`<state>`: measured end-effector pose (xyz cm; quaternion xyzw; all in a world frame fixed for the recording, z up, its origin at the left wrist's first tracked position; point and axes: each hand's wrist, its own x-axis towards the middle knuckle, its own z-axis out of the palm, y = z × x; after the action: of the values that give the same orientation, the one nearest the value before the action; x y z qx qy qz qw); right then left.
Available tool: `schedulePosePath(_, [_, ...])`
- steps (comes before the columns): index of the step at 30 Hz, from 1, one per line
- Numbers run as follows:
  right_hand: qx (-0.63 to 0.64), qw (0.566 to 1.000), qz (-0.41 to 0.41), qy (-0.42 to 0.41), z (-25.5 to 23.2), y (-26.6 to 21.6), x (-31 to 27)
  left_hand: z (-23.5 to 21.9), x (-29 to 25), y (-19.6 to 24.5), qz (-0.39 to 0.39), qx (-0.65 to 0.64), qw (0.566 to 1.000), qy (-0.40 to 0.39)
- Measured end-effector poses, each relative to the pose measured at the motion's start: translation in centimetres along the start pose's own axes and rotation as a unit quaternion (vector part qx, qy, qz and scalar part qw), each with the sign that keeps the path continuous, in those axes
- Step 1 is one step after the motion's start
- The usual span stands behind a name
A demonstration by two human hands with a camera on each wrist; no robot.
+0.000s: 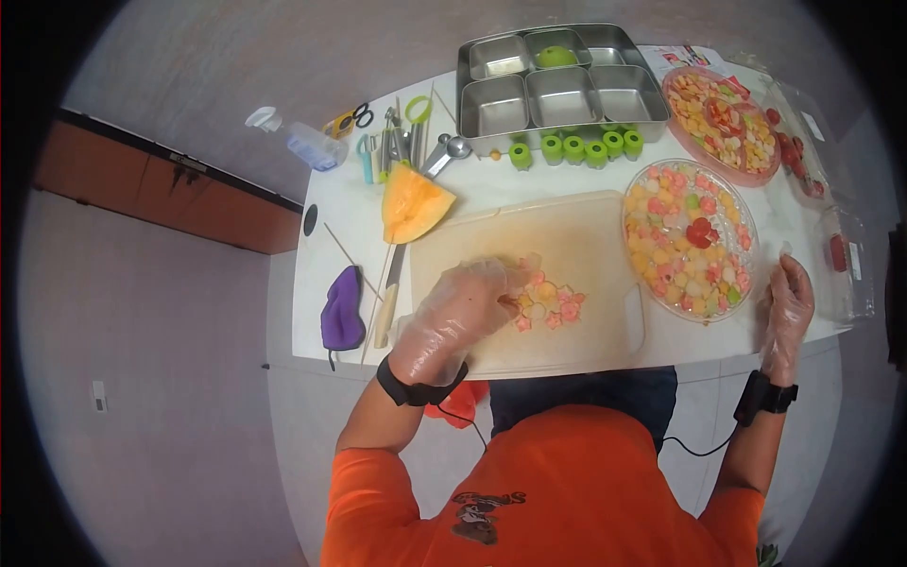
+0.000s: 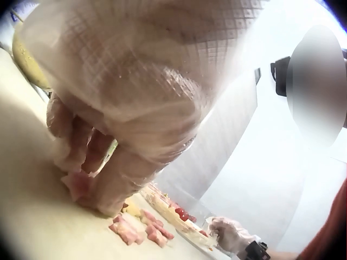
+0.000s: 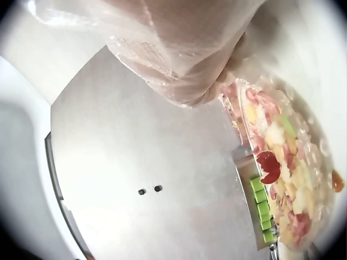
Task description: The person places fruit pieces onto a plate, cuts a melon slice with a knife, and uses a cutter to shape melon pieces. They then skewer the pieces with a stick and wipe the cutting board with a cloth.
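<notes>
My gloved left hand (image 1: pixel 463 317) is over the cutting board (image 1: pixel 567 227), beside a small group of pink and yellow fruit pieces (image 1: pixel 553 300). In the left wrist view its fingertips pinch a pink piece (image 2: pixel 79 184) against the board, with more cut pieces (image 2: pixel 127 229) just beyond. My gloved right hand (image 1: pixel 791 302) is by the table's right edge with loosely bent fingers, and no piece shows in it. To its left stands the clear round plate (image 1: pixel 668 248) of mixed fruit shapes with red pieces (image 1: pixel 702 232) near the middle.
Steel trays (image 1: pixel 557 113) and green cutters (image 1: pixel 573 148) stand at the back. A pink platter (image 1: pixel 763 170) and clear boxes (image 1: pixel 837 253) are at the right. Left of the board lie a melon wedge (image 1: pixel 413 205), a knife (image 1: pixel 386 317), skewers and a purple item (image 1: pixel 342 309).
</notes>
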<state>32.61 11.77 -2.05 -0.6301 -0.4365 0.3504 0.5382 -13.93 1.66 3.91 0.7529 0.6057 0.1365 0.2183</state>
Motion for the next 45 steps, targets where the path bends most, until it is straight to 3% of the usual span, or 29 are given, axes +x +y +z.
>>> schedulePosePath(2, [-0.017, 1.0, -0.022, 0.003, -0.1, -0.8, -0.6, 0.1, -0.4, 0.1, 0.023, -0.01, 0.999, 0.037])
schedulePosePath(4, [-0.064, 0.984, -0.163, -0.044, 1.1, -3.1, -2.7, -0.2, -0.8, 0.8, 0.001, -0.052, 0.998, 0.033])
schedulePosePath(6, [-0.085, 0.965, -0.207, -0.138, 3.6, -6.9, -6.2, -0.8, -0.8, 1.7, -0.016, -0.093, 0.995, 0.03])
schedulePosePath(8, [-0.187, 0.91, -0.259, -0.265, 6.8, -10.3, -9.7, -1.0, -0.8, 2.3, -0.069, -0.086, 0.994, -0.003])
schedulePosePath(10, [-0.164, 0.843, -0.297, -0.417, 10.2, -11.6, -12.2, 0.8, -1.1, 0.9, -0.057, -0.118, 0.991, 0.032])
schedulePosePath(12, [-0.14, 0.809, -0.345, -0.455, 13.1, -10.7, -13.6, 1.4, -1.1, 0.8, -0.047, -0.149, 0.986, 0.066])
schedulePosePath(14, [-0.172, 0.804, -0.348, -0.451, 14.9, -10.1, -14.3, 1.0, -1.1, 1.8, -0.129, -0.236, 0.962, 0.043])
schedulePosePath(17, [-0.213, 0.802, -0.348, -0.437, 16.1, -9.0, -14.6, 2.5, -1.3, 1.0, -0.139, -0.328, 0.929, 0.095])
schedulePosePath(21, [-0.242, 0.804, -0.334, -0.429, 16.8, -8.5, -14.5, 3.4, -1.6, -0.5, -0.125, -0.326, 0.928, 0.13])
schedulePosePath(24, [-0.223, 0.817, -0.331, -0.416, 16.9, -8.5, -14.6, 3.9, -1.3, -1.0, -0.134, -0.396, 0.896, 0.146])
schedulePosePath(26, [-0.213, 0.825, -0.33, -0.406, 16.9, -8.9, -14.9, 4.2, -1.4, -1.2, -0.15, -0.535, 0.816, 0.162])
schedulePosePath(28, [-0.205, 0.833, -0.328, -0.395, 17.2, -9.1, -15.3, 4.2, -1.5, -1.4, -0.146, -0.541, 0.809, 0.175])
schedulePosePath(30, [-0.181, 0.825, -0.377, -0.381, 17.5, -8.6, -15.3, 4.0, -1.5, -1.3, -0.131, -0.555, 0.801, 0.181])
schedulePosePath(32, [-0.208, 0.818, -0.374, -0.384, 17.4, -7.8, -14.8, 3.5, -1.4, -0.8, -0.178, -0.502, 0.83, 0.167])
schedulePosePath(33, [-0.216, 0.81, -0.371, -0.4, 17.3, -7.5, -14.6, 3.4, -1.7, -0.4, -0.172, -0.554, 0.797, 0.171])
schedulePosePath(35, [-0.228, 0.818, -0.376, -0.37, 17.4, -6.9, -14.7, 4.2, -1.3, -0.9, -0.157, -0.551, 0.802, 0.171])
schedulePosePath(37, [-0.222, 0.822, -0.386, -0.354, 17.5, -7.2, -14.7, 4.0, -1.2, -0.3, -0.2, -0.544, 0.79, 0.2])
schedulePosePath(43, [-0.216, 0.824, -0.338, -0.401, 17.1, -8.6, -14.0, 3.5, -1.1, 0.3, -0.21, -0.564, 0.772, 0.205])
schedulePosePath(45, [-0.143, 0.851, -0.294, -0.411, 15.6, -10.4, -12.8, 3.6, -1.2, -0.1, -0.204, -0.552, 0.784, 0.198])
